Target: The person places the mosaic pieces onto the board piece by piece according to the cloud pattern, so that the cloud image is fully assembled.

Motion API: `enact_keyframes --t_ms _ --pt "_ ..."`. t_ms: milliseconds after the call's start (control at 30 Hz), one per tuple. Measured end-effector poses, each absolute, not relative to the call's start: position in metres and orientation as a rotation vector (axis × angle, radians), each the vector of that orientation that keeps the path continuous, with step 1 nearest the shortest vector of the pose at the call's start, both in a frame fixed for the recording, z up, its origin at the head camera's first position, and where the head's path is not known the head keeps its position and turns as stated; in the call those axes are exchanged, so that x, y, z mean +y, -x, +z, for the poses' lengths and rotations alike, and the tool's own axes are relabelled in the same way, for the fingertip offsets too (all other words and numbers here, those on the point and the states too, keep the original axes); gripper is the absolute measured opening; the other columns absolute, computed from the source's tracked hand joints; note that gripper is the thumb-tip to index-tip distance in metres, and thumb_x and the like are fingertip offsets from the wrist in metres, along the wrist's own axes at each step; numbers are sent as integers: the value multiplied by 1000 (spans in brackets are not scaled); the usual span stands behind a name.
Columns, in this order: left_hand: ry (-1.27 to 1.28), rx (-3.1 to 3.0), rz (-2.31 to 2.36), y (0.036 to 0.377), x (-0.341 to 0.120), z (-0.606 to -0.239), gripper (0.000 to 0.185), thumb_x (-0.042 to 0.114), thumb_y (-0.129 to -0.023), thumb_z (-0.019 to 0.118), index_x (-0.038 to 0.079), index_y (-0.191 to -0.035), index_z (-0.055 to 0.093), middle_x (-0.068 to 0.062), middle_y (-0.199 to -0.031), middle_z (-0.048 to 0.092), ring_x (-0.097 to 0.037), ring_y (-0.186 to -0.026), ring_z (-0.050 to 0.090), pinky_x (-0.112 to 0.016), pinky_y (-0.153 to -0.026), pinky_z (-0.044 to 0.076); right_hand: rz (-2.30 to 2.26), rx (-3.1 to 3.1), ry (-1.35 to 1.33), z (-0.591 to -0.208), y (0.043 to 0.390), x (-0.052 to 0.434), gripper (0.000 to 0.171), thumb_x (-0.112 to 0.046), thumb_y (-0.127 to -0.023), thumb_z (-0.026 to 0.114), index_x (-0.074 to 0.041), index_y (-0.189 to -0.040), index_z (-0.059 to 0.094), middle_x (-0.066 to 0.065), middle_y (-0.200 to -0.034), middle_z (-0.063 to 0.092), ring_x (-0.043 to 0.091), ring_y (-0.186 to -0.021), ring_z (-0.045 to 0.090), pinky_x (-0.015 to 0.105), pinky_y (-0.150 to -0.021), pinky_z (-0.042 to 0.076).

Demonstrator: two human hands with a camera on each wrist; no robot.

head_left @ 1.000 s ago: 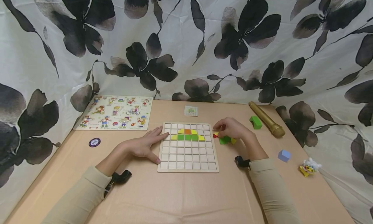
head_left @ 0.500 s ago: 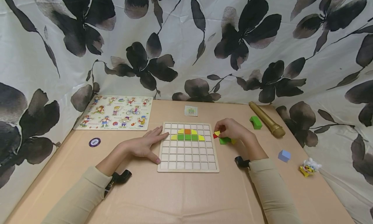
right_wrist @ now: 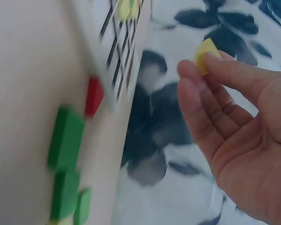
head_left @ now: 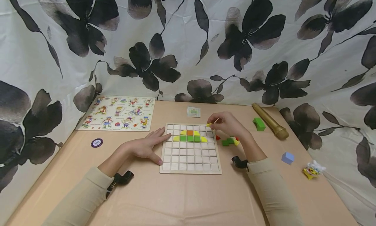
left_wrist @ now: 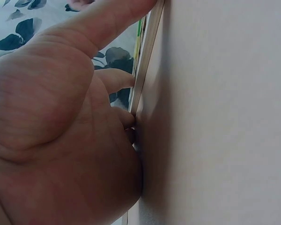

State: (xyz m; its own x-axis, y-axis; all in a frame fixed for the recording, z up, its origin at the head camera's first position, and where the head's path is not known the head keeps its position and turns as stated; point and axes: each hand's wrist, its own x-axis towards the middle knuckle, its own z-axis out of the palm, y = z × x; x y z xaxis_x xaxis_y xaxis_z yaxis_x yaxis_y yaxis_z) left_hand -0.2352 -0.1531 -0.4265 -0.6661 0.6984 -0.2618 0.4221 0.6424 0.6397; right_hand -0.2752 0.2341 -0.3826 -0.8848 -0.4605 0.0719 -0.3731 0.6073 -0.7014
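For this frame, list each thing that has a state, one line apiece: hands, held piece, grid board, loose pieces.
right hand: raised over the board's right edge, pinching a piece
yellow piece: held at the fingertips, off the table
left hand: flat, fingers straight against the board's left edge
grid board: flat on table, partly filled near the top
loose pieces: lying on the table beside the board

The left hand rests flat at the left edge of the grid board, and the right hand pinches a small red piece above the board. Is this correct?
Not quite. The piece pinched by the right hand is yellow, not red, as the right wrist view shows; a red piece lies on the table beside the grid board. The left hand does rest flat at its left edge.
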Motion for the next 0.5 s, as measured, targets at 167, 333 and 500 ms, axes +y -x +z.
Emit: enact_keyframes --t_ms 167,333,500 --pt "-874 2366 755 235 -154 -427 117 50 -76 88 16 -167 23 -19 -175 -10 -43 -161 -11 -67 -127 1 -1186 2542 817 -380 275 197 15 -1 -98 67 -6 -109 76 16 -100 75 42 -86 71 46 -77 62" --pt "-880 2369 748 235 -155 -427 116 50 -78 88 17 -168 22 -19 -175 -10 -43 -161 -11 -67 -126 0 -1118 2452 943 -388 275 162 13 -2 -97 70 0 -108 76 17 -93 77 36 -80 72 36 -70 61" --pt "-884 2372 737 235 -155 -426 116 50 -78 88 18 -168 21 -19 -175 -10 -44 -160 -11 -67 -126 0 -1070 2383 991 -393 273 137 17 2 -91 75 2 -108 77 11 -87 74 25 -79 70 29 -72 60"
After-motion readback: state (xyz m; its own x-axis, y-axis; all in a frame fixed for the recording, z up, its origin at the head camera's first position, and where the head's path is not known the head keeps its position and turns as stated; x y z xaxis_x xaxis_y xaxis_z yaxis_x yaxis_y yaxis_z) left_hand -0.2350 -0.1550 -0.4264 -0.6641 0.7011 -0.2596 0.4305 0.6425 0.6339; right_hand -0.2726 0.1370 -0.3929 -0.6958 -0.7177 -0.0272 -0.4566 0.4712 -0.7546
